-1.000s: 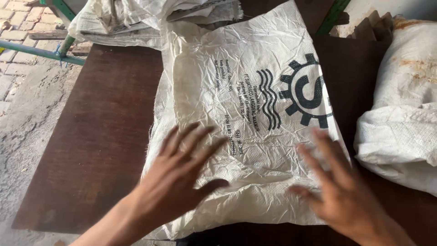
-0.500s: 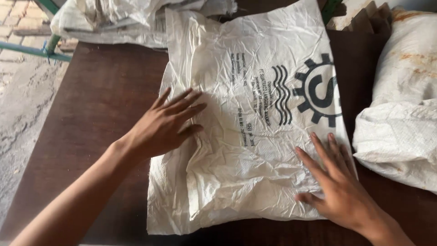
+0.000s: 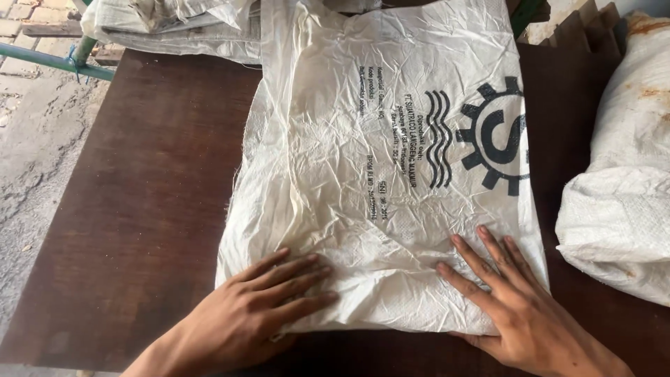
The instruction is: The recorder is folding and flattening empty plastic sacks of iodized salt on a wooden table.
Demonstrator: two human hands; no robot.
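A crumpled white woven sack with dark printed markings lies flat on a dark brown wooden table. My left hand rests palm down on the sack's near left corner, fingers spread toward the right. On the near right corner my right hand presses flat, fingers spread and pointing up-left. Neither hand grips anything.
More white sacks are piled at the table's far left. A full, stained white sack sits at the right edge. A green metal bar and a stone floor lie to the left.
My left hand has slid from the middle of the sack down to its near left corner. My right hand has shifted slightly left along the near edge. The sack looks flatter.
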